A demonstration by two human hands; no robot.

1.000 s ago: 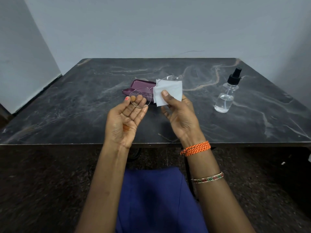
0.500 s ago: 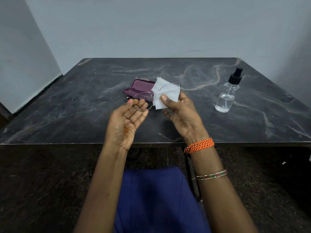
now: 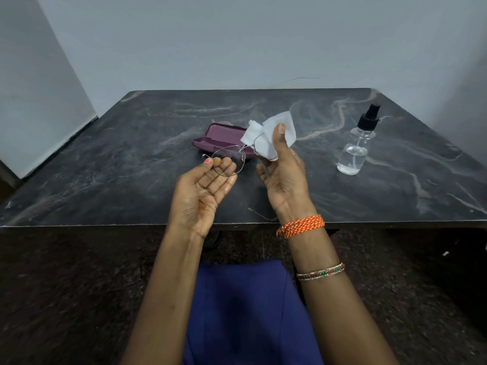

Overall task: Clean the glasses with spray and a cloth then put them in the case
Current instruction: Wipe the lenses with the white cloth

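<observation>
Thin wire-rimmed glasses [image 3: 228, 158] hang above the table between my hands. My left hand [image 3: 203, 191], palm up, pinches the outer rim of the left lens with its fingertips. My right hand [image 3: 283, 175] presses a white cloth [image 3: 271, 133] around the right lens, thumb on top of the cloth. Behind the glasses lies an open purple case [image 3: 221, 137], partly hidden by the lens and cloth. A clear spray bottle [image 3: 355, 151] with a black pump stands upright at the right.
The dark marbled table [image 3: 131, 167] runs to grey walls at the back and left. Its front edge lies just under my wrists. My lap in blue cloth [image 3: 250, 312] is below, with dark floor on both sides.
Both hands have drifted slightly forward and lower with the glasses. My right thumb has rubbed upward on the cloth, which has crumpled and tilted around the right lens.
</observation>
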